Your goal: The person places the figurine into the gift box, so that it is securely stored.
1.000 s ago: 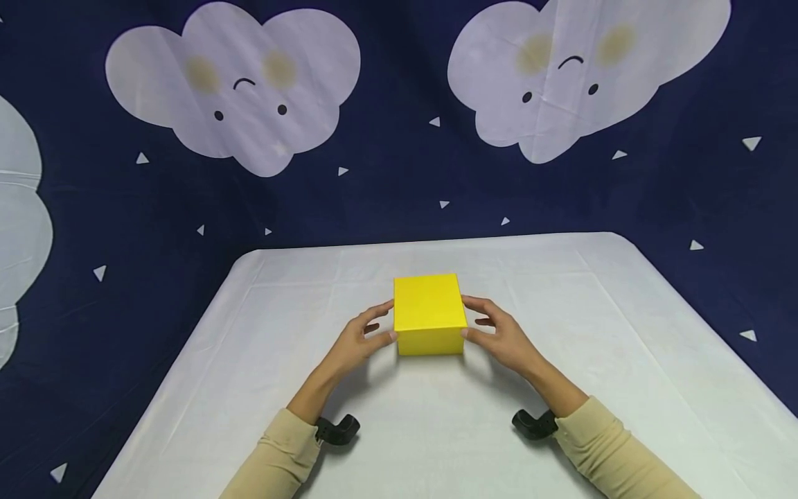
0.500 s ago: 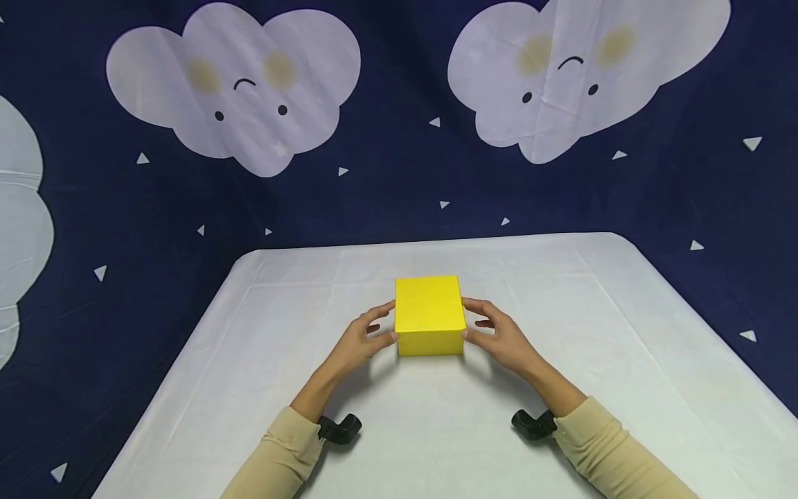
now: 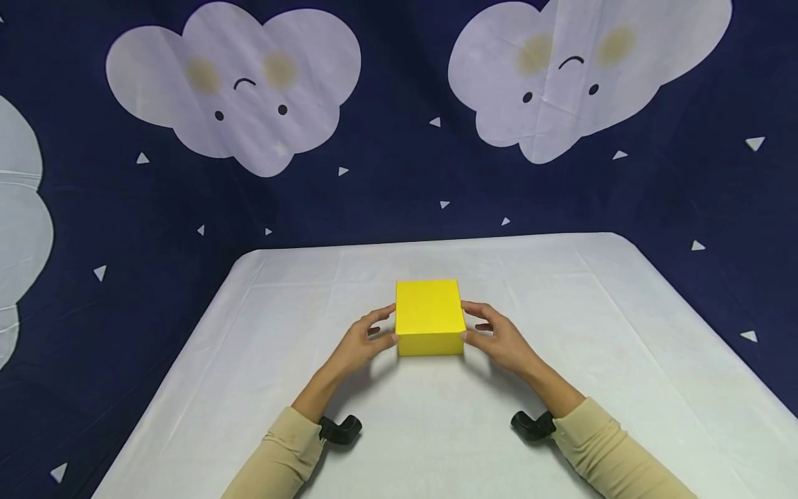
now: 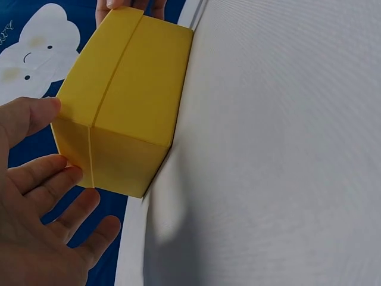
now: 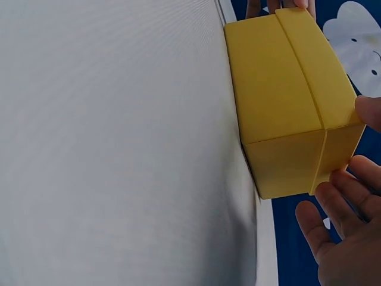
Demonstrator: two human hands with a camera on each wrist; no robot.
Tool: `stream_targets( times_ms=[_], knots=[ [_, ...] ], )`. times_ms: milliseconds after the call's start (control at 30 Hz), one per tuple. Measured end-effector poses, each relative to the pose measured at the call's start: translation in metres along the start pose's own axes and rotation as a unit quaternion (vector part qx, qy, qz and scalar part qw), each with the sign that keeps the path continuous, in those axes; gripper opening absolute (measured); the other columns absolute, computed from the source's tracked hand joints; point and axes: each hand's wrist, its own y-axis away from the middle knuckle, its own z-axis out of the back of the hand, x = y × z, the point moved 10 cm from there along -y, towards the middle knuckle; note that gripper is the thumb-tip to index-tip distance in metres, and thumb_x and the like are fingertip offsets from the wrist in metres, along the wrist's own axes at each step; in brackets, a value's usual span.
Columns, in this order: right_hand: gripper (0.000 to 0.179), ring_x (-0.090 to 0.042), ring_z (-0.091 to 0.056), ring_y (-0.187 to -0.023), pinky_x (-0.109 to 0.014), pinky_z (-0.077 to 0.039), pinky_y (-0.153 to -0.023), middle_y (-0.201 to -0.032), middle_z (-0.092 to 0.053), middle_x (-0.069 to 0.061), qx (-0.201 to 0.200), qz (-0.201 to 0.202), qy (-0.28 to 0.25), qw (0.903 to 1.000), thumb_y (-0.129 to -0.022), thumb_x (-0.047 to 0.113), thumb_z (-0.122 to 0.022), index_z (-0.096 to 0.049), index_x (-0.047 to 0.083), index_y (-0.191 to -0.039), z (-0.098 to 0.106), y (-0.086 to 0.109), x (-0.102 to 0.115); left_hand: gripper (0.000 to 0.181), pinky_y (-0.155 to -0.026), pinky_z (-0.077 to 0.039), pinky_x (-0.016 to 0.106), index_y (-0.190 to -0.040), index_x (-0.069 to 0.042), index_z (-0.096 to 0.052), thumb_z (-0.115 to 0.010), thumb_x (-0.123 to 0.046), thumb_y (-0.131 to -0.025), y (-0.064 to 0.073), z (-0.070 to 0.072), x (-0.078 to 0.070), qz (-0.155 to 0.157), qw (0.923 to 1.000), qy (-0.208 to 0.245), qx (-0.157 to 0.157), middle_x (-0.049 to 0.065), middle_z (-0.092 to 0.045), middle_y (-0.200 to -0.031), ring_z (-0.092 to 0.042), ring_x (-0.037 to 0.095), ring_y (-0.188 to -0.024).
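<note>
A yellow square box stands on the white-covered table, its lid (image 3: 430,306) sitting over the base (image 4: 146,77) with a seam line running round the sides. From one side my left hand (image 3: 358,343) holds the lid, thumb near the front corner and fingertips farther back along the edge. Opposite it, my right hand (image 3: 503,341) grips the lid the same way. In the right wrist view the outer fingers (image 5: 309,223) spread away below the box. What the box contains is hidden.
The white tablecloth (image 3: 430,430) surrounds the box. Behind the table hangs a dark blue curtain (image 3: 399,187) with printed clouds and small triangles. A black wrist-worn device (image 3: 341,430) sits on the left wrist, another black device (image 3: 532,425) on the right.
The lid has sunk slightly over the base between my hands, so the box looks lower now. Both hands have kept their hold, their fingertips dropping a little with the lid.
</note>
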Motion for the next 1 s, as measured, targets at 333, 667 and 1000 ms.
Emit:
stream_targets(
  times_ms=[333,667,1000],
  knots=[
    [0.056,-0.034,-0.042,-0.132,-0.051,-0.041,-0.103,-0.145,-0.044,-0.015,0.002,-0.007,0.001,1.0000,-0.088,0.024,-0.066,-0.044,0.014,-0.139,-0.001,0.000,-0.003,0.058,-0.109,-0.036,0.051,-0.141,-0.018,-0.045,-0.066,-0.020,-0.087,0.001,-0.002,0.002,-0.001,1.0000,0.000,0.002,0.016,-0.043,-0.145,-0.041,0.037,-0.133],
    [0.057,-0.036,-0.042,-0.132,-0.050,-0.041,-0.103,-0.145,-0.044,-0.016,0.010,-0.031,0.009,0.9994,-0.088,0.026,-0.065,-0.044,0.015,-0.140,-0.004,0.000,-0.008,0.058,-0.106,-0.040,0.051,-0.141,-0.023,-0.045,-0.066,-0.023,-0.087,0.002,-0.002,0.007,0.021,0.9996,-0.016,0.001,0.016,-0.044,-0.144,-0.047,0.040,-0.128],
    [0.057,-0.033,-0.042,-0.133,-0.049,-0.041,-0.104,-0.144,-0.045,-0.015,0.011,-0.033,0.014,0.9993,-0.088,0.026,-0.066,-0.044,0.014,-0.139,-0.004,-0.001,-0.011,0.058,-0.104,-0.041,0.051,-0.141,-0.022,-0.045,-0.066,-0.023,-0.087,0.002,-0.003,0.008,0.022,0.9997,-0.011,0.004,0.018,-0.044,-0.144,-0.048,0.041,-0.126]
  ],
)
